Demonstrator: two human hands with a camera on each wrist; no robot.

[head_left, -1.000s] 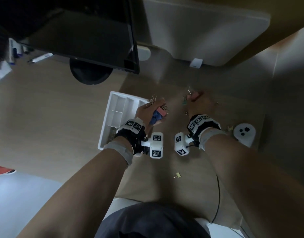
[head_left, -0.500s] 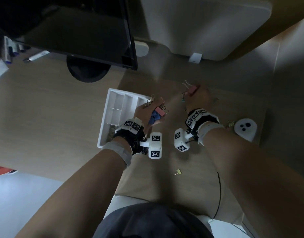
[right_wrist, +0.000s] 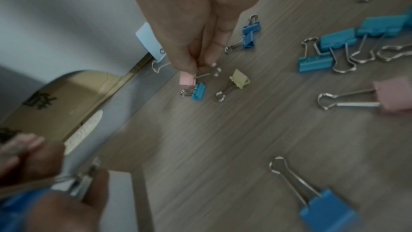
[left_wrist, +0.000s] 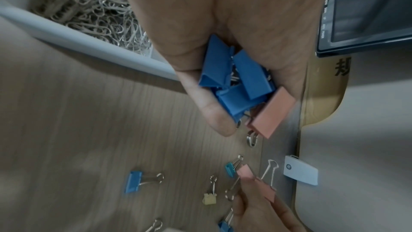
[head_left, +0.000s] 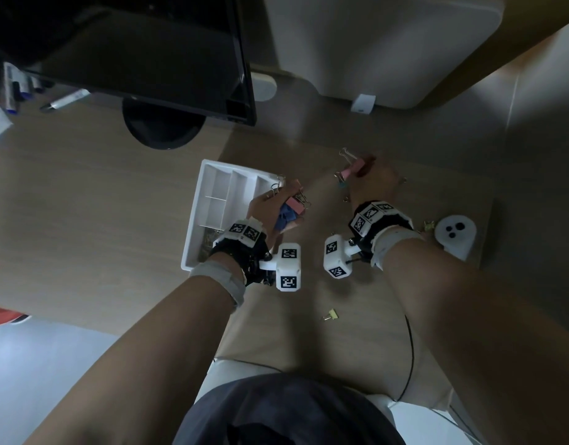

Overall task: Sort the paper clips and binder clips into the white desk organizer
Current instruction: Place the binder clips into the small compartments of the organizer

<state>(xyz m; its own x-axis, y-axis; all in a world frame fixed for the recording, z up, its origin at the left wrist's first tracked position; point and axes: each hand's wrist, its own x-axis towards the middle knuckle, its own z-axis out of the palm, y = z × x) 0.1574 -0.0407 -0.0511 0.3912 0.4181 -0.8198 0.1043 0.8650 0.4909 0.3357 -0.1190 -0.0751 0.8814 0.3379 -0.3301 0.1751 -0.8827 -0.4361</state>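
My left hand hovers beside the right wall of the white desk organizer and grips a bundle of binder clips, blue ones and a pink one. My right hand pinches a pink binder clip just above the desk; its fingertips hold the clip by its body. Several loose binder clips lie on the wood: a small blue one, a yellow one, larger blue ones, and a pink one. Silver paper clips fill the organizer's near compartment.
A black monitor on a round stand stands behind the organizer. A white round device sits at the right, with a small yellow clip beside it. Another yellow clip lies near the desk's front edge. A white panel rises behind.
My right hand has lifted the pink binder clip off the desk and raised it slightly. The left hand has kept its bundle and stayed beside the organizer.
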